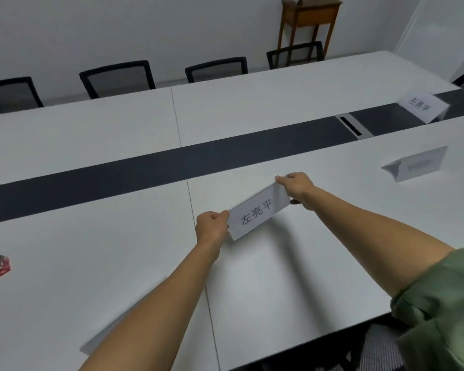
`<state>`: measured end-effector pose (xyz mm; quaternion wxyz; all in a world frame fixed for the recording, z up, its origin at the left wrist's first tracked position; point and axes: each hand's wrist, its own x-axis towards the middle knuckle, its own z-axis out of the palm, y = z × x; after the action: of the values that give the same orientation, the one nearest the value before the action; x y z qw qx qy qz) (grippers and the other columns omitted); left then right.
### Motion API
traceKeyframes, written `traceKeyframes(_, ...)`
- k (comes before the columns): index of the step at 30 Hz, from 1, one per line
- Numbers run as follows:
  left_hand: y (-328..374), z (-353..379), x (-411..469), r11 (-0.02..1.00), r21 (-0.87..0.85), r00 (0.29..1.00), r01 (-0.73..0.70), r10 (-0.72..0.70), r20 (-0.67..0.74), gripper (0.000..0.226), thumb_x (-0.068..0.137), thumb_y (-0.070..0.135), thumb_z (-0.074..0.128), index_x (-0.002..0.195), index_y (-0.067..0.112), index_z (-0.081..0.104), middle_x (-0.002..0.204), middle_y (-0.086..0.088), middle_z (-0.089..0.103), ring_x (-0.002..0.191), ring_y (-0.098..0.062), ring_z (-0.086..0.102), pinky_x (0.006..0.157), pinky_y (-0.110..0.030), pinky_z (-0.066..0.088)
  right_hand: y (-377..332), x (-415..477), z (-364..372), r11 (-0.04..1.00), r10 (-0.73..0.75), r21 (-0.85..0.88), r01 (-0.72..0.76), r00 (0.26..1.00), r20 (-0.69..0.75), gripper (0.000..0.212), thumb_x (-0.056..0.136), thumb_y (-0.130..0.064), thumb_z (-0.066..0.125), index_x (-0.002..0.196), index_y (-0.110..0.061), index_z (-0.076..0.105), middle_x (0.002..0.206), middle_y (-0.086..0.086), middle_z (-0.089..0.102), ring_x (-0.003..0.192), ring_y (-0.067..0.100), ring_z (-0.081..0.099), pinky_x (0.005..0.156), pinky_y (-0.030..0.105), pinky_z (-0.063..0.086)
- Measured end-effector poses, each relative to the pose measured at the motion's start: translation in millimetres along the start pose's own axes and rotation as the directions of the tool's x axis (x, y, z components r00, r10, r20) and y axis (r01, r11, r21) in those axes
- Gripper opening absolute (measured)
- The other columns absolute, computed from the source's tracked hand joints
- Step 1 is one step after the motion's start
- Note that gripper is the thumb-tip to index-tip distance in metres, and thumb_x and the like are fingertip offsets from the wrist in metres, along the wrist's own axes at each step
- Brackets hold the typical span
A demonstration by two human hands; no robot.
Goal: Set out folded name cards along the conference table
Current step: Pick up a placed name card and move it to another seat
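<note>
We held a folded name card (257, 214) by its two ends over the near white half of the counter (118, 250), just right of the seam. Our left grip (212, 227) pinched its near-left end and our right grip (296, 188) pinched its far-right end. Further right, a second card (415, 163) stood on the same half, and a third card (418, 105) stood on the dark centre strip (145, 167).
</note>
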<state>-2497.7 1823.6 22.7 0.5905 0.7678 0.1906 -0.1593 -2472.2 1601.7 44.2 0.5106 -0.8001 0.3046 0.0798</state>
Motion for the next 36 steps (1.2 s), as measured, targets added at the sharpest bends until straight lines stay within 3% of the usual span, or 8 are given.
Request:
traceKeyframes(8,-24,57,54,0.985,0.107,0.979,0.133,-0.147,0.138,0.024,0.085,0.038,0.06,0.083,0.016,0.051,0.084,-0.005,0.054,0.075,-0.019,0.05,0.072,-0.033,0.041,44,86,3,0.99,0.111,0.075,-0.116,0.991,0.073,0.045,0.095,-0.038,0.057,0.128,-0.007,0.052,0.114,0.01,0.058,0.1,0.026,0.054,0.091,0.044,0.052)
traceKeyframes(15,-26,73,96,0.974,0.161,0.976,0.159,-0.18,0.125,0.021,0.09,0.032,0.056,0.08,0.013,0.053,0.094,-0.013,0.056,0.078,-0.025,0.053,0.072,-0.032,0.043,61,131,17,0.981,0.173,0.072,-0.178,0.982,0.078,0.051,0.093,-0.042,0.058,0.134,-0.012,0.05,0.126,0.007,0.055,0.108,0.028,0.056,0.084,0.041,0.052)
traceKeyframes(17,-20,75,99,0.973,0.156,0.98,0.17,-0.183,0.072,0.04,0.095,0.035,0.05,0.119,0.005,0.057,0.127,-0.019,0.056,0.108,-0.033,0.057,0.089,-0.036,0.045,62,138,17,0.992,0.124,0.007,-0.124,0.992,0.02,0.058,0.093,-0.045,0.056,0.141,-0.014,0.046,0.142,0.007,0.049,0.123,0.03,0.052,0.096,0.042,0.049)
traceKeyframes(19,-13,80,99,0.966,0.124,0.973,0.225,-0.231,0.031,0.062,0.099,0.046,0.039,0.149,0.011,0.031,0.15,-0.009,0.04,0.131,-0.029,0.045,0.103,-0.039,0.037,60,143,18,0.996,0.05,-0.068,-0.053,0.998,-0.035,0.058,0.096,-0.043,0.05,0.144,-0.011,0.043,0.149,0.009,0.044,0.133,0.03,0.046,0.11,0.045,0.039)
traceKeyframes(22,-5,91,101,0.943,0.022,0.939,0.333,-0.334,0.085,0.066,0.096,0.063,0.023,0.131,0.011,0.045,0.127,-0.014,0.058,0.105,-0.028,0.056,0.085,-0.036,0.041,59,147,24,0.997,-0.016,-0.074,0.014,1.0,-0.023,0.044,0.1,-0.038,0.042,0.108,0.0,0.063,0.118,0.019,0.063,0.109,0.035,0.058,0.095,0.043,0.046)
traceKeyframes(25,4,95,112,0.928,-0.063,0.925,0.367,-0.356,0.136,0.062,0.094,0.067,0.017,0.095,0.016,0.05,0.099,-0.015,0.063,0.09,-0.027,0.057,0.078,-0.031,0.039,64,144,28,0.995,-0.027,-0.094,0.026,1.0,-0.009,0.037,0.099,-0.038,0.039,0.071,-0.013,0.044,0.081,0.009,0.051,0.077,0.026,0.046,0.071,0.036,0.035)
traceKeyframes(32,14,94,135,0.943,-0.031,0.932,0.332,-0.323,0.167,0.059,0.093,0.069,0.015,0.085,0.02,0.047,0.085,-0.011,0.061,0.076,-0.021,0.057,0.08,-0.031,0.042,84,137,22,1.0,-0.011,-0.011,0.011,1.0,0.001,0.045,0.098,-0.041,0.04,0.081,0.0,0.051,0.079,0.009,0.049,0.073,0.023,0.043,0.069,0.035,0.034)
traceKeyframes(36,14,98,135,0.953,-0.009,0.939,0.303,-0.297,0.173,0.059,0.094,0.067,0.016,0.092,0.018,0.049,0.086,-0.011,0.062,0.076,-0.021,0.056,0.08,-0.033,0.042,89,140,21,1.0,-0.009,0.019,0.009,1.0,0.001,0.049,0.097,-0.042,0.042,0.083,0.003,0.05,0.077,0.008,0.045,0.071,0.022,0.041,0.069,0.035,0.035)
